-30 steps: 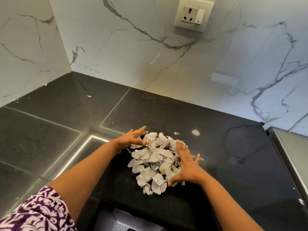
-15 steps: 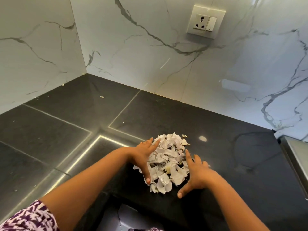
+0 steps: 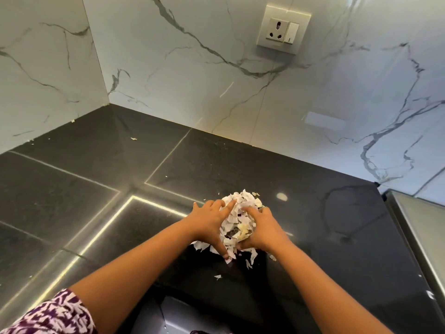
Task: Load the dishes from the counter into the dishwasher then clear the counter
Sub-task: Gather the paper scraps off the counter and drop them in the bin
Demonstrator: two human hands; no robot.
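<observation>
The left grip (image 3: 209,222) presses with straight, spread fingers against the left side of the heap of paper scraps (image 3: 238,210); the right grip (image 3: 263,230) curls round its right side. The heap sits on the black desk (image 3: 325,237) near its front edge, loose bits (image 3: 250,261) just beside

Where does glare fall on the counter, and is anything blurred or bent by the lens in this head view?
Head view: bright strip reflections streak the glossy black counter to the left of the left hand; a round glare spot sits right of the paper scraps; the wall corner leans, likely from wide-angle distortion; the scraps look sharp.
</observation>
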